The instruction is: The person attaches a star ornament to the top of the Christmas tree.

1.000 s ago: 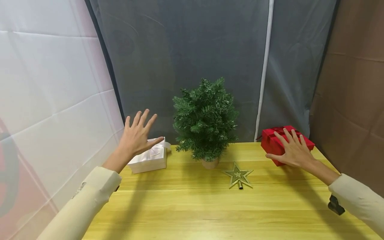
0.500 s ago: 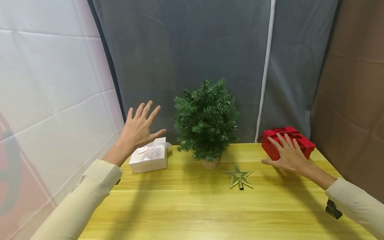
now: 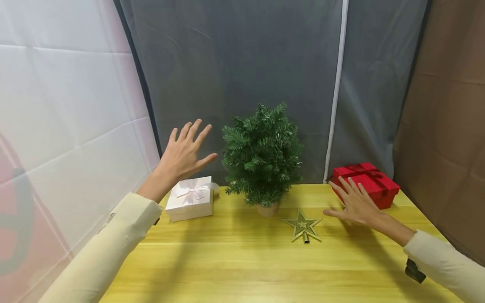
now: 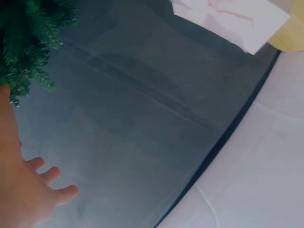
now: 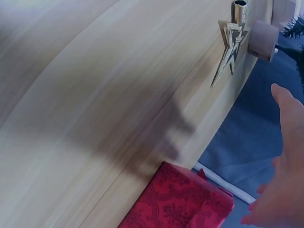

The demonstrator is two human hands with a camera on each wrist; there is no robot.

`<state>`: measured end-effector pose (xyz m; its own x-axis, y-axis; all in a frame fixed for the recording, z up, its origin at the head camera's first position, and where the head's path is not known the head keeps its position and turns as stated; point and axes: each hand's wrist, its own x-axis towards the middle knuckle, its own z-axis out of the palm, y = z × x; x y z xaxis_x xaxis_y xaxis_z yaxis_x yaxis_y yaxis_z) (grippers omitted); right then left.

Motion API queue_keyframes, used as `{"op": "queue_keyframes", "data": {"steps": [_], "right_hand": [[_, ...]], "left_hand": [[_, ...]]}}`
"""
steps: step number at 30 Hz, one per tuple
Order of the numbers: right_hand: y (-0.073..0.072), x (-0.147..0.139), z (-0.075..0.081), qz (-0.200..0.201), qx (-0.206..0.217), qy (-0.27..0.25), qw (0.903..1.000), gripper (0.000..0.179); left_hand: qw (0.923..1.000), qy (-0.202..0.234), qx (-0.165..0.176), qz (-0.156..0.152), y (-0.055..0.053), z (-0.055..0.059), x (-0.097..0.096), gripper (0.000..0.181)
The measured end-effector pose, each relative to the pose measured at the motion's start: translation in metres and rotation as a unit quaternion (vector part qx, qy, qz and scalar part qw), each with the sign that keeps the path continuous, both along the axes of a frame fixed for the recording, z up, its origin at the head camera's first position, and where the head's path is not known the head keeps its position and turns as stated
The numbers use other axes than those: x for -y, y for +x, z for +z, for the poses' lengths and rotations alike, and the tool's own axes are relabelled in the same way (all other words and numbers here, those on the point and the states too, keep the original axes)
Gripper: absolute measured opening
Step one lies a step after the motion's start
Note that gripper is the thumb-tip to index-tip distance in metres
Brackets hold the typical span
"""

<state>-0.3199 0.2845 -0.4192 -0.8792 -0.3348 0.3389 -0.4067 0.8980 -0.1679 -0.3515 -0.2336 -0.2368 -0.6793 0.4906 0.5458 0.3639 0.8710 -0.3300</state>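
Note:
My left hand (image 3: 181, 156) is raised with its fingers spread, above and partly in front of the white gift box (image 3: 190, 206), which carries a pale ribbon bow. Spread as well, my right hand (image 3: 358, 205) hovers over the table, overlapping the front left corner of the red gift box (image 3: 379, 193) in the head view. Neither hand holds anything. Between them stands a small artificial Christmas tree (image 3: 263, 155) on a round base (image 3: 267, 209). A gold star tree topper (image 3: 303, 226) lies flat on the table in front of it, its socket toward me.
The yellow wood-grain table (image 3: 235, 269) ends at a grey curtain (image 3: 242, 54) behind the tree. White fabric (image 3: 83, 97) hangs on the left and brown fabric (image 3: 443, 126) on the right. Shadows of both arms fall on the tabletop.
My left hand has risen and moved right, uncovering the white box's bow. The right hand has moved left and down, off most of the red box. The objects stay in place.

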Motion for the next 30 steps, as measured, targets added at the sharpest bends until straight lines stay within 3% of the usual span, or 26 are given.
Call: {"op": "queue_keyframes", "data": {"steps": [9,15,21,30], "right_hand": [[-0.001,0.012,-0.005,0.039,0.006,0.007,0.9992,0.099],[-0.002,0.016,-0.012,0.075,-0.004,-0.003,0.9972,0.095],[-0.001,0.019,-0.019,0.115,0.012,-0.012,0.9933,0.088],[-0.003,0.028,-0.036,0.151,0.082,-0.041,0.9843,0.083]], "left_hand": [[0.9989,0.017,-0.029,-0.033,-0.003,0.024,-0.019,0.084],[0.9981,0.033,-0.018,-0.049,-0.005,0.037,-0.029,0.081],[0.9972,0.041,0.0,-0.063,-0.006,0.042,-0.038,0.077],[0.9937,0.053,0.025,-0.096,-0.01,0.042,-0.052,0.07]]}}
